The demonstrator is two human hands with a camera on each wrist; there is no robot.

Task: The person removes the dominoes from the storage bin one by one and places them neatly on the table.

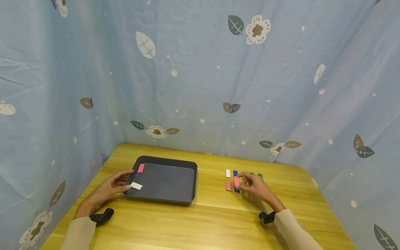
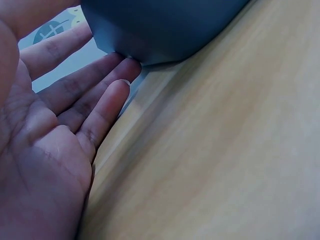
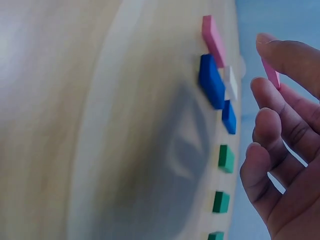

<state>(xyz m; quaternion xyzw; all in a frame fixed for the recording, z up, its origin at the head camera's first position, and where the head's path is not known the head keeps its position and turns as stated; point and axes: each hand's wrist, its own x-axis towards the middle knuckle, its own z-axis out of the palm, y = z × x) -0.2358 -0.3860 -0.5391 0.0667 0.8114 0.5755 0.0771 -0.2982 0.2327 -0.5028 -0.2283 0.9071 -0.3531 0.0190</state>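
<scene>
My right hand [image 1: 254,187] pinches a pink tile [image 1: 236,182] between thumb and index finger. In the right wrist view this tile [image 3: 270,73] is raised above the table, its other fingers loosely bent. Below and about it lie a second pink tile [image 1: 228,186], a white tile [image 1: 228,173], two blue tiles [image 3: 212,82] and several green tiles [image 3: 226,159]. My left hand [image 1: 107,189] is at the left side of a dark grey tray [image 1: 195,184]. Its extended fingertips touch the tray's outer wall [image 2: 150,35], and its thumb tip is beside a white tile [image 1: 136,186].
Another pink tile [image 1: 141,168] lies in the tray's far left corner. The yellow wooden table [image 1: 187,225] ends at a blue patterned curtain [image 1: 200,86] behind and on both sides. Black camera straps [image 1: 267,217] sit on both wrists.
</scene>
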